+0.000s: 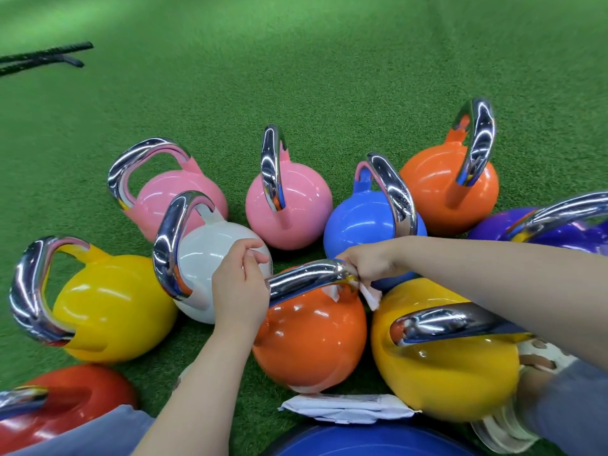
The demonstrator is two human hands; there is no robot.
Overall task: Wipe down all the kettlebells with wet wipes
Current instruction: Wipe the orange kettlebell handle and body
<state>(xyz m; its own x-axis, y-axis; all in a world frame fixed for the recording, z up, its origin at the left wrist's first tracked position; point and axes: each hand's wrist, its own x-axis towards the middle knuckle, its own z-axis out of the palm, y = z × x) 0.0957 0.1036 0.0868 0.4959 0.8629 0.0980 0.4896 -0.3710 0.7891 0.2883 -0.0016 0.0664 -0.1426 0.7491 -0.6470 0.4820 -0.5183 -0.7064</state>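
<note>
Several coloured kettlebells with chrome handles stand close together on the green turf. The near orange kettlebell [312, 337] is in the middle. My left hand [238, 287] grips the left end of its chrome handle. My right hand [368, 263] pinches a white wet wipe [371, 296] against the handle's right end. Around it stand a white kettlebell [210, 255], a yellow one [112, 307] on the left, a second yellow one [450, 366] on the right and a blue one [362, 222] behind.
Two pink kettlebells [289, 205], a far orange one [444, 189], a purple one [559, 232] and a red one [69, 403] ring the group. A white wipe pack [348, 408] lies on the turf near me. My shoe [506, 426] touches the right yellow kettlebell. Black ropes [46, 57] lie far left.
</note>
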